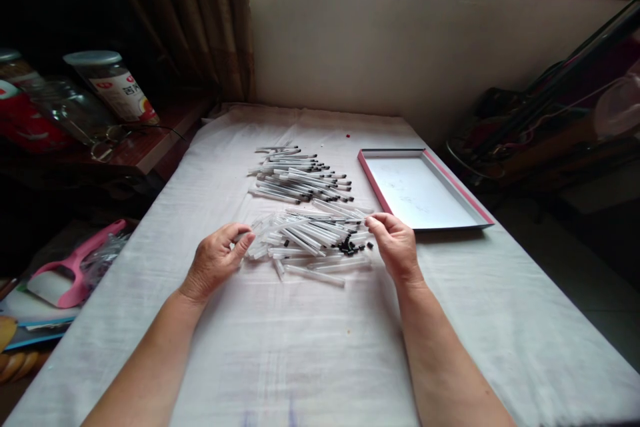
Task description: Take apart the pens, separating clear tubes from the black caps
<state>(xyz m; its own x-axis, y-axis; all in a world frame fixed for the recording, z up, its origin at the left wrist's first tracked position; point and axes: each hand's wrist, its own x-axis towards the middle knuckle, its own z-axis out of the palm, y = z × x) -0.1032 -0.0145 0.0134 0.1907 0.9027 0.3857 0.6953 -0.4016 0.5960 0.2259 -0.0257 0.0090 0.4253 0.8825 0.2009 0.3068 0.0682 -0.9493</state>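
Observation:
My left hand (pixel 220 259) is closed in a pinch at the left edge of a loose pile of clear plastic pen barrels (pixel 313 235). A translucent barrel end seems to be between its thumb and finger, blurred against the pile. On the other side, my right hand (pixel 395 243) pinches the end of a thin, dark-tipped pen refill (pixel 345 219) that lies across the top of the pile. Small black plugs (pixel 347 247) are heaped just left of my right hand. Farther back lies a group of black-ended pens (pixel 305 177), mostly side by side.
A shallow pink-edged box lid (pixel 425 190) lies at right on the white tablecloth (pixel 280 360). Left of the table, a wooden surface (pixel 155 147) bears a labelled jar (pixel 115 87) and eyeglasses (pixel 104 147). Below is a pink-handled object (pixel 75 273). A wall (pixel 340 40) stands behind.

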